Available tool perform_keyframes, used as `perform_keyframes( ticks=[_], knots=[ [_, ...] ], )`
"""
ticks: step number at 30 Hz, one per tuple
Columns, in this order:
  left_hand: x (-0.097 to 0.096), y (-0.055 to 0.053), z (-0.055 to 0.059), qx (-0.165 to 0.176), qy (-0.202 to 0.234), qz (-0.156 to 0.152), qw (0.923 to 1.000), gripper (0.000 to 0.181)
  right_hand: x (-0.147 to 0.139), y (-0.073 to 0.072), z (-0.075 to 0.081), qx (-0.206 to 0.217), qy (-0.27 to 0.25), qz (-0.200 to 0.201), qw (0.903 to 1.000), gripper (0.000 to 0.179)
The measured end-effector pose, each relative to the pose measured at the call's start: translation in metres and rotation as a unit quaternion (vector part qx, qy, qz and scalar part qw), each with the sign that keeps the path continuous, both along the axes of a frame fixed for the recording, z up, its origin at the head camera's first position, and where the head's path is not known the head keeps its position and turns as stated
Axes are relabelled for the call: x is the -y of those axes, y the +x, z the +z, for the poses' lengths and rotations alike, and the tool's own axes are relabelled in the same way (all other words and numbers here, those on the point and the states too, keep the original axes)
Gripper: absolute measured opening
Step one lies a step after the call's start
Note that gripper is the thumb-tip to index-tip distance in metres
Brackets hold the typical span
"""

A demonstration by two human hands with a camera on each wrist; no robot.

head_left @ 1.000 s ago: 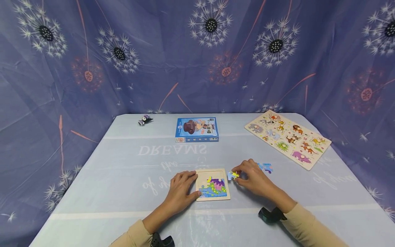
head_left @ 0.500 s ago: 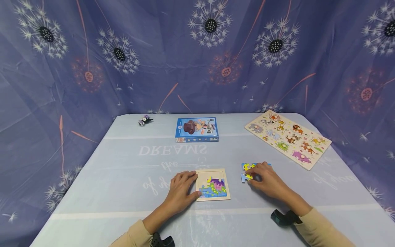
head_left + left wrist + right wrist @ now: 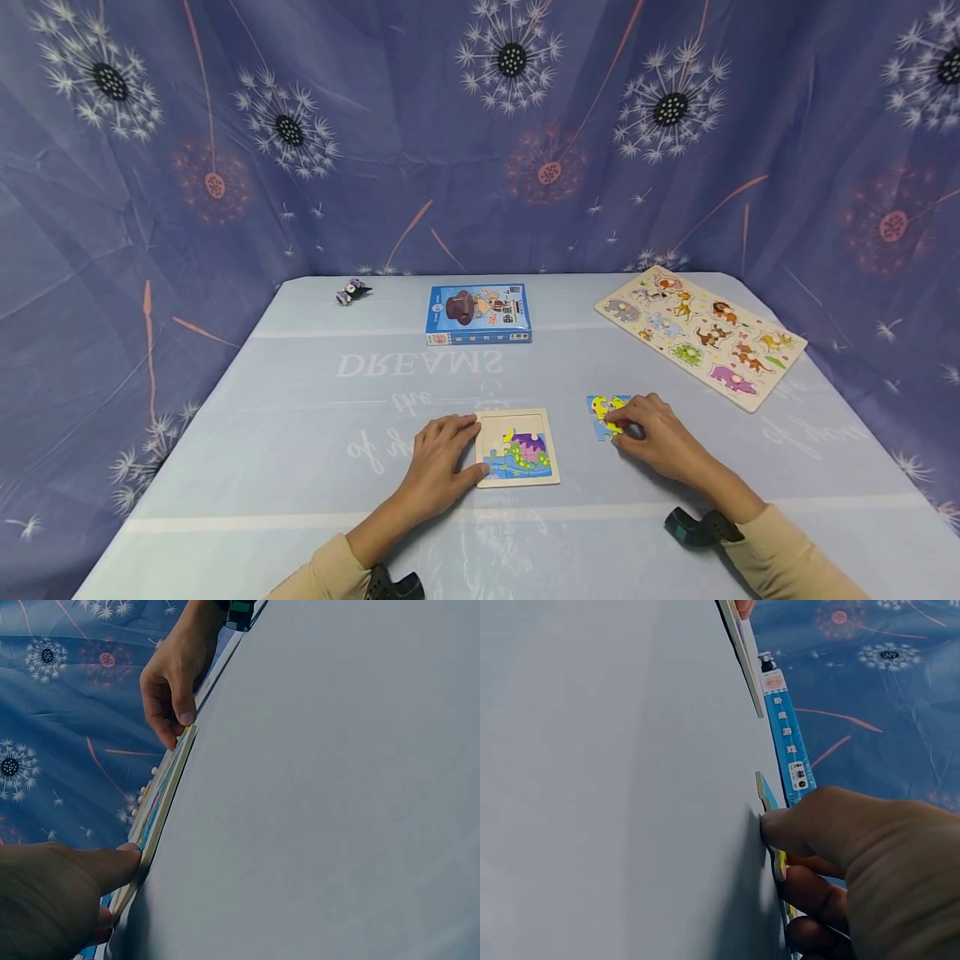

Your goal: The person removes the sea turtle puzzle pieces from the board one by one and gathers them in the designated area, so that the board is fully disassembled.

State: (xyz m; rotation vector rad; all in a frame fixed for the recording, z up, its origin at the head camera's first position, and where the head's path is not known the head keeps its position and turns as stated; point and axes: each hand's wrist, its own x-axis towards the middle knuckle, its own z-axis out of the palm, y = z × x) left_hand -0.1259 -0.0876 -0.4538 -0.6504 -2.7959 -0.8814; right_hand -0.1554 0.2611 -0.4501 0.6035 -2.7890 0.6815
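A small wooden tray puzzle lies partly filled, with pink, purple, green and blue pieces in its lower part and bare wood above. My left hand rests at its left edge, the fingertips at the upper corner and the thumb against the near side. To the right of the tray, my right hand pinches a blue and yellow puzzle piece low over the table. Another yellow and blue puzzle piece lies just behind it. The right hand hides whatever else lies beneath.
Behind the tray stands a blue game box. A wooden animal peg puzzle board lies at the back right. At the back left sits a small dark figurine. A dandelion-print curtain hangs beyond the table's far edge.
My right hand has moved right, away from the tray's right edge, carrying the puzzle piece back beside the loose pieces. The left hand has stayed in place on the tray.
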Motion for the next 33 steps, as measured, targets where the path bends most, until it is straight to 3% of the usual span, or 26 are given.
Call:
perform_keyframes(
  ticks=[4, 13, 21, 33],
  knots=[
    [0.000, 0.000, 0.000, -0.002, 0.000, 0.000, 1.0000, 0.056, 0.000, 0.000, 0.000, -0.007, -0.001, 0.002, 1.0000, 0.029],
    [-0.001, 0.000, 0.001, -0.001, 0.004, -0.001, 1.0000, 0.055, 0.000, 0.000, 0.003, 0.027, 0.005, -0.010, 0.9996, 0.029],
    [-0.004, -0.001, 0.004, 0.004, 0.016, 0.004, 0.9999, 0.060, 0.006, 0.002, 0.007, 0.014, -0.013, -0.007, 0.9998, 0.025],
    [-0.019, -0.005, 0.002, 0.013, -0.002, -0.012, 0.9998, 0.074, 0.044, 0.004, 0.003, -0.009, -0.009, 0.046, 0.9988, 0.026]
  ],
)
